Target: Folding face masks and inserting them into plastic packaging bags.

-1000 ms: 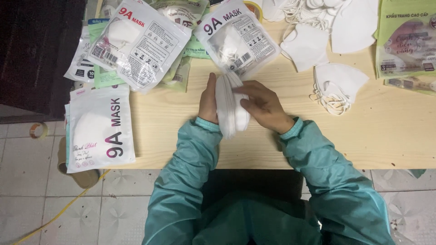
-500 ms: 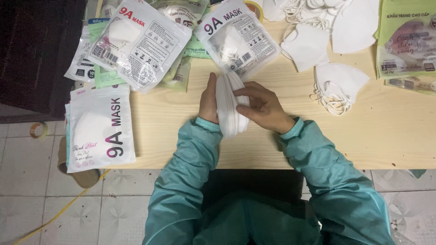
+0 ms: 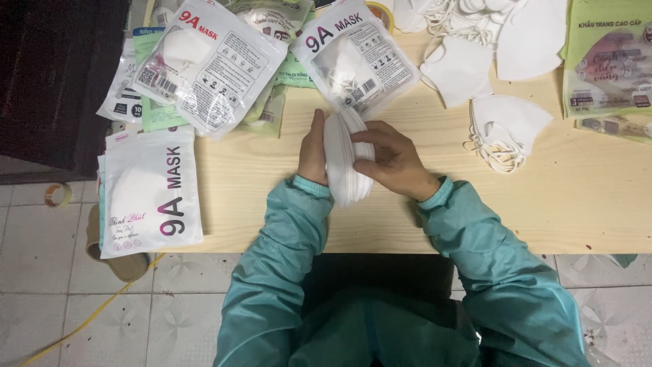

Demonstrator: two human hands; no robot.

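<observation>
The stack of white face masks [image 3: 346, 156] stands on edge at the centre of the frame, pressed between both hands on the pale wooden table [image 3: 272, 197]. Against the picture a second ago it has barely shifted; the stack looks a little squarer, though that is hard to judge at this size. The left hand [image 3: 313, 146] lies flat against its side, and the right hand [image 3: 394, 160] curls its fingers over the top, grasping it. A sealed mask packet [image 3: 353, 58] touches the stack's upper end. Loose masks [image 3: 506, 126] lie right; bare wood runs to the near edge.
</observation>
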